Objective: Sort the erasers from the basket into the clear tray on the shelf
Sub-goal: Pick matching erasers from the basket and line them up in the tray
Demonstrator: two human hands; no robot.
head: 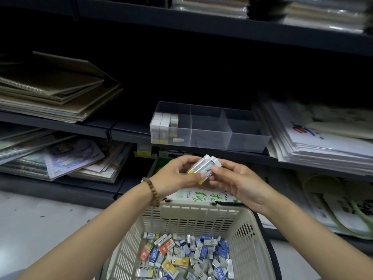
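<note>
head view cuts both forearms off at the lower edge, and the near end of the basket runs out of sight there too. the bay behind the tray is too dark to read, and the print on the wrappers is too small to make out. the fingers cover part of the held bundle, so i cannot tell whether a third eraser lies behind the two that show.

the left hand and the right hand meet above the basket's far rim, both pinching the held erasers, two white sticks with yellow ends, side by side and tilted. the left fingers curl over the top of the bundle, with the thumb under it near the yellow ends. the right fingers close on its right side, thumb tip against the barcode label. a bead bracelet circles the left wrist.

beyond and above the fingertips, apart from them, the clear tray sits on the shelf. up and left of the fingers, its leftmost compartment holds three rows of stacked erasers and one small loose piece at the front. below the fingers, loose erasers cover the basket floor, too many to count, mostly blue and white, with two orange and two yellow showing.
</note>
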